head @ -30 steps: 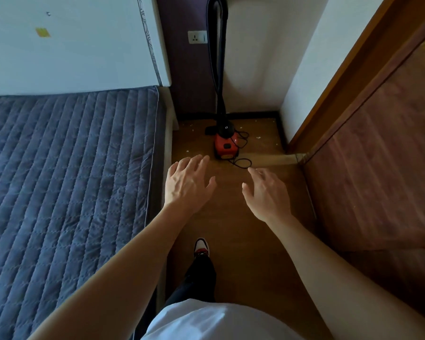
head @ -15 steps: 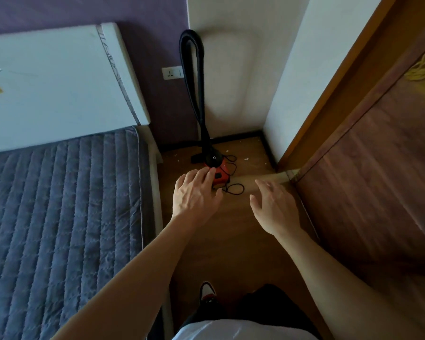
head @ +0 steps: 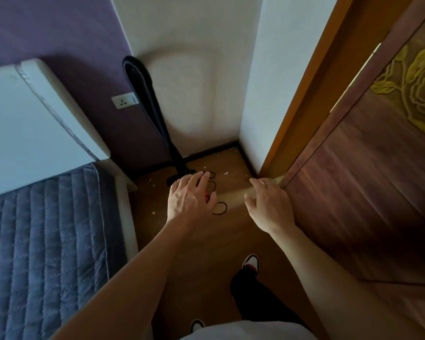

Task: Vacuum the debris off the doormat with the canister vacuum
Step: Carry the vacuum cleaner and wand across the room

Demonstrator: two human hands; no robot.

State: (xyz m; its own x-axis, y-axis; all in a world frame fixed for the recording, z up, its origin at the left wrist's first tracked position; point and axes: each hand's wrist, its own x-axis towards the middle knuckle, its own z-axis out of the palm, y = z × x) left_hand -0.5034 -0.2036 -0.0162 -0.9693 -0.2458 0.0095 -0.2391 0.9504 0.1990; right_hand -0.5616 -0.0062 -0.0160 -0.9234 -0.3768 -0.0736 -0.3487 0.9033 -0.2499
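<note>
We have walked closer to the corner. Our left hand (head: 190, 201) has moved out over the canister vacuum (head: 174, 153). Its red body was in plain view a second ago, and now only a sliver shows at the hand's 3 o'clock edge. Our right hand (head: 270, 207) has advanced toward 12 o'clock, and a shoe (head: 251, 262) has stepped forward.

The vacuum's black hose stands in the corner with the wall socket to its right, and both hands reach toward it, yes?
No: the head view shows the wall socket left of the black hose, on the purple wall. The hose does stand in the corner, and the left hand and right hand both reach toward it.
</note>
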